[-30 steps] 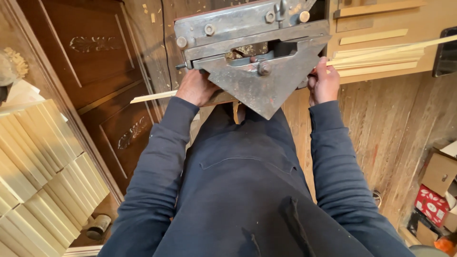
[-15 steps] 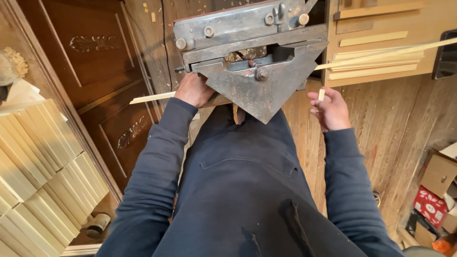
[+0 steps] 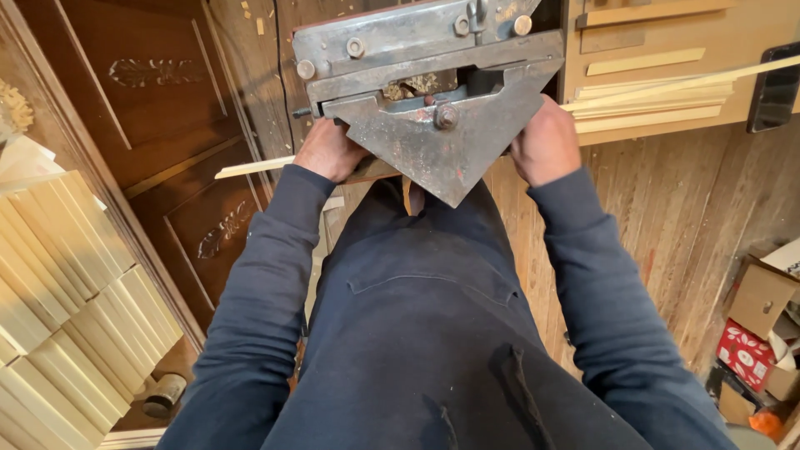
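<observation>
Steel, grey and rust-flecked: a heavy mitre-cutting machine [image 3: 433,92] with a wedge-shaped body pointing down toward the person, bolt heads along its upper bar, and sawdust packed in the central slot. It sits at waist height in front of the dark blue work clothes.

Left hand [image 3: 329,150]: curled under the machine's left edge, its grip closed on a thin pale wooden strip [image 3: 250,168] that juts out leftward. The hold appears to press the strip flat against the machine's guide, judging by the knuckles tucked close to the metal.

Right hand [image 3: 546,142]: set against the right sloping face of the wedge, fingers folded behind the metal. Whether its grip encloses anything cannot be told; a long light moulding length [image 3: 683,83] runs off from just beside it toward the upper right, and it may be steadied there.

Surroundings: dark carved wooden door panels [image 3: 158,125], glossy, with leaf relief, leaning at left; stacks of pale cut wooden pieces [image 3: 67,283], smooth and squared, at lower left; a pale wooden cabinet [image 3: 658,50] with flat strips laid across it at upper right; a worn plank floor [image 3: 667,233], reddish and grooved; cardboard boxes [image 3: 762,300] at lower right; a small metal can [image 3: 162,393] on the floor.
</observation>
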